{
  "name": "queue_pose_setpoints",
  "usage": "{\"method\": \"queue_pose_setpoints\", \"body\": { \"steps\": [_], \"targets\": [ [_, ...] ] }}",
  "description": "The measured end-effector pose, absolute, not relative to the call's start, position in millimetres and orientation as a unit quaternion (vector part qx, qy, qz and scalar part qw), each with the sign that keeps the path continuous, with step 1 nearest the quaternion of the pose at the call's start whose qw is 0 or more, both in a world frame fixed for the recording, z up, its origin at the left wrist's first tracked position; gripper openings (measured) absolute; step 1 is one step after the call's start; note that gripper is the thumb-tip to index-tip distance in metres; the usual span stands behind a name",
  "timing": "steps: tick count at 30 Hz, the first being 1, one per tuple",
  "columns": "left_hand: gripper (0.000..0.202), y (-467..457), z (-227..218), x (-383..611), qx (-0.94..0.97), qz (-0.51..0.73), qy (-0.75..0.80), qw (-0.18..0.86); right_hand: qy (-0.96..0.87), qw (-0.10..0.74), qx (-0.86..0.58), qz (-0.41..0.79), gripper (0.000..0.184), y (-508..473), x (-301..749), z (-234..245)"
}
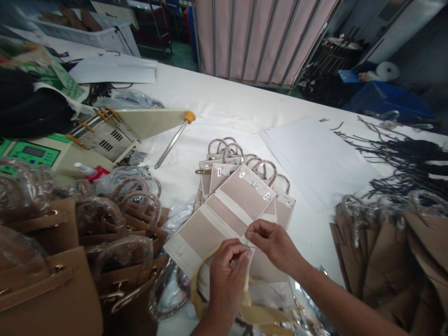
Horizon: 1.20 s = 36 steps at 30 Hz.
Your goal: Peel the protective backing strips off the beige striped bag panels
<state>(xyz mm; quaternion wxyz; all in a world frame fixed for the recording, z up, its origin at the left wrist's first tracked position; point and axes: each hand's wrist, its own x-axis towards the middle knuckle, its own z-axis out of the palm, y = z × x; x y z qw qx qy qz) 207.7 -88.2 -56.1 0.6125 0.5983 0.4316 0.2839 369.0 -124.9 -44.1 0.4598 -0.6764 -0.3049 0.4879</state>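
My left hand is closed in a pinch over a flat beige bag piece, with a yellowish strip looping around it and running out below the thumb. My right hand pinches just above the left fingertips, at the edge of the same piece; what lies between its fingers is too small to make out. The bag piece lies unfolded, with pale bands and small white labels. Beneath it is a stack of similar beige pieces with wrapped, rope-like handles.
Brown bags with plastic-wrapped handles crowd the left, and more brown pieces stand at right. A machine with a metal rod sits behind left. White sheets and dark cords lie at right.
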Motion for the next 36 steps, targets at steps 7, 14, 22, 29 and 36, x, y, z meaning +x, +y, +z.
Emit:
{"method": "queue_pose_setpoints", "body": {
  "steps": [7,14,22,29,36],
  "targets": [
    [0.019,-84.7,-60.2,218.4,0.548,0.206,0.459,0.669,-0.356,0.412,-0.724,0.423,0.023,-99.3,397.8,-52.1],
    [0.018,-83.8,-75.2,214.2,0.537,0.173,0.457,0.688,-0.451,0.307,-0.814,0.198,0.015,-41.7,467.8,-69.6],
    [0.015,-82.5,-91.3,207.3,0.565,0.180,0.433,0.678,-0.450,0.245,-0.856,0.077,0.012,-26.3,465.0,-87.2],
    [0.015,-80.9,-86.9,208.0,0.585,0.177,0.434,0.662,-0.395,0.254,-0.880,0.070,0.013,-29.6,456.8,-89.6],
    [0.013,-82.9,-89.5,209.5,0.597,0.189,0.424,0.654,-0.320,0.293,-0.899,0.053,0.034,-29.4,460.2,-97.2]
  ]
}}
